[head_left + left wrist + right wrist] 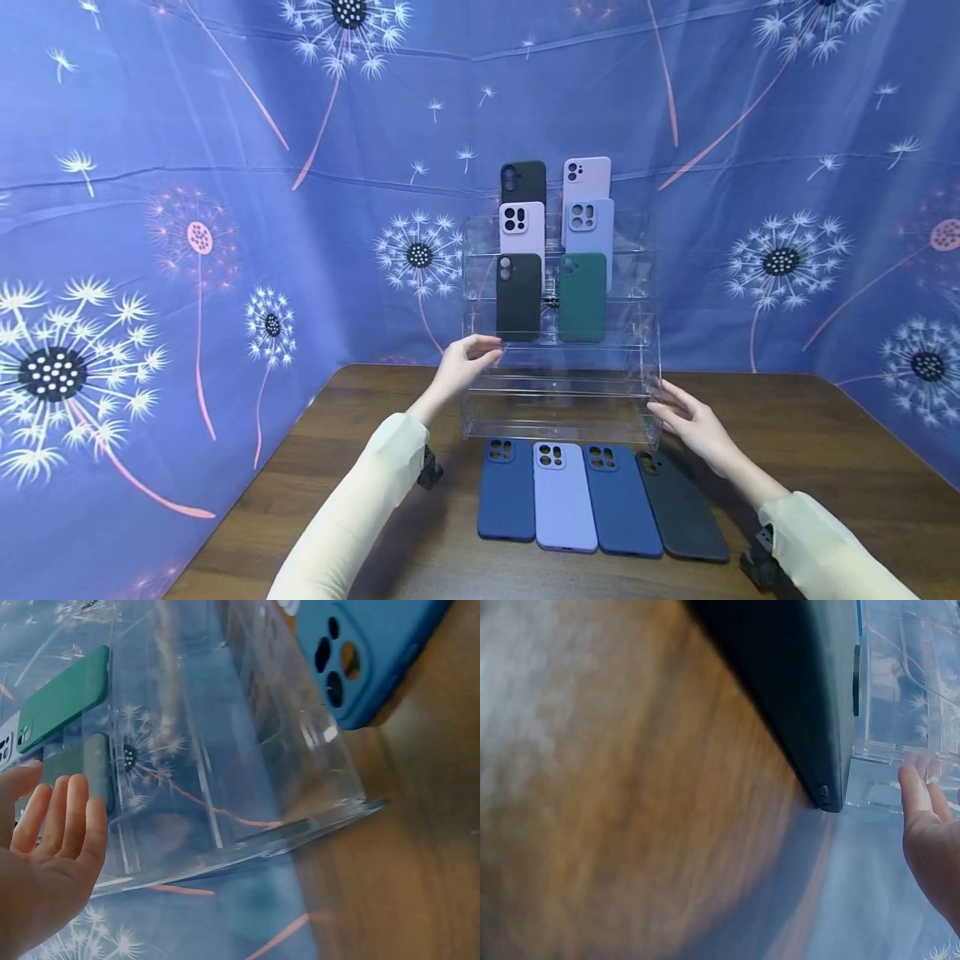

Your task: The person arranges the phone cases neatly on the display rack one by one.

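Note:
A clear acrylic display stand [555,408] stands on the table, its tiers holding several phone cases. My left hand [468,365] is at the stand's left edge, beside the black phone case [519,300] on the lowest filled tier; its fingers look relaxed in the left wrist view. Right of that case stands a green phone case [582,298]. At the stand's lower right side, my right hand [693,425] touches the clear plastic with extended fingers, some seen through it in the right wrist view. Close below this hand lies a dark phone case [684,508].
Beside the dark case, a lavender case [565,500] lies between two blue cases [507,496] on the wooden table [405,533], in front of the stand. White, lavender and black cases fill the upper tiers. A dandelion-print cloth [337,250] hangs behind.

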Demonstrator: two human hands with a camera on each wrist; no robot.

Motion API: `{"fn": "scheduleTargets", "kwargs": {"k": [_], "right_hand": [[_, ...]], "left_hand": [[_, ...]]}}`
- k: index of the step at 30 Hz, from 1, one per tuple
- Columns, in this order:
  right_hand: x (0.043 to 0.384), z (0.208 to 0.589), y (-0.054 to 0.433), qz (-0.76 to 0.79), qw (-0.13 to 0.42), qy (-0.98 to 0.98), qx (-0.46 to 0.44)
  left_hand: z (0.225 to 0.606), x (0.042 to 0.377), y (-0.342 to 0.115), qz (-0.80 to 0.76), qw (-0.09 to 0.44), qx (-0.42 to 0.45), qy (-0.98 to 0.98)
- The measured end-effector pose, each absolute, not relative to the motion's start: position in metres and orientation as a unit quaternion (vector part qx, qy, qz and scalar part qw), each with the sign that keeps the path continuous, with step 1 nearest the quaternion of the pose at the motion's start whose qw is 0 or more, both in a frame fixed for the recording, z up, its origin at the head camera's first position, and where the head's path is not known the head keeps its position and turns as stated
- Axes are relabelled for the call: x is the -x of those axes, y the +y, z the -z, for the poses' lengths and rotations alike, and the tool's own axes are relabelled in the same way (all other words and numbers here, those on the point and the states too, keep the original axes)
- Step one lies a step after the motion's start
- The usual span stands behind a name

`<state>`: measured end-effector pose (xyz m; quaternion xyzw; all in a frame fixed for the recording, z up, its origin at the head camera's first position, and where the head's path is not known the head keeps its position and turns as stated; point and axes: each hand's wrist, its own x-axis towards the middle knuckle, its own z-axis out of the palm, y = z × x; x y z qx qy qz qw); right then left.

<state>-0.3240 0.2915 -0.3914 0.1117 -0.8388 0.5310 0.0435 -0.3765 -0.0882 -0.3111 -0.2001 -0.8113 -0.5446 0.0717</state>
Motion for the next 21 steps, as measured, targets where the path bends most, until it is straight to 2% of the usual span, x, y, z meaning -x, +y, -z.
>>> {"fn": "scheduleTargets", "kwargs": {"k": [6, 14, 21], "right_hand": [[0.325, 0.394, 0.292, -0.536, 0.047, -0.835, -0.113], [0.326, 0.394, 0.294, -0.537, 0.048, -0.834, -0.121], [0.324, 0.394, 0.294, -0.530, 0.040, -0.839, -0.115]], "left_hand": [[0.328, 0.367, -0.098, 0.546, 0.053, 0.210, -0.809], [0.350, 0.353, -0.103, 0.508, 0.067, 0.222, -0.829], [0.355, 0.334, -0.105, 0.464, 0.046, 0.245, -0.850]]}}
